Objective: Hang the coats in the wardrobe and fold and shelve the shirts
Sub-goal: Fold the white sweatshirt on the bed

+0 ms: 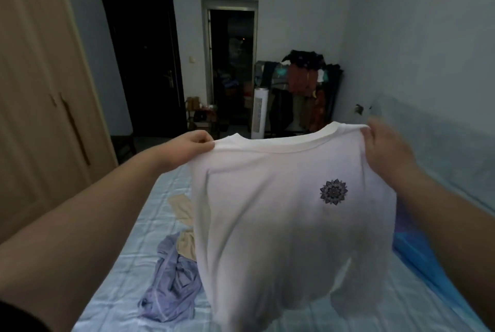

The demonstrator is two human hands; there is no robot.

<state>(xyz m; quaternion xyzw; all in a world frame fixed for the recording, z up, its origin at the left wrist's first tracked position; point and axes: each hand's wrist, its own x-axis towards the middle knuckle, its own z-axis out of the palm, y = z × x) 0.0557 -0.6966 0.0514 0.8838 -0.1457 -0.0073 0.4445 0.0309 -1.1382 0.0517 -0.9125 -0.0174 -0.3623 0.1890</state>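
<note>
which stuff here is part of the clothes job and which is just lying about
Part of the job:
- white shirt, held up by left hand and right hand at the shoulders
- blue-grey garment on the bed
- beige garment beside it
- wardrobe

Just lying about:
- white tower fan
- loaded clothes rack
- dark door

A bed point(128, 264) with a pale blue checked sheet carries a crumpled lavender garment point(171, 289) near its middle; a beige garment point(184, 224) lies just beyond, touching it.
</note>
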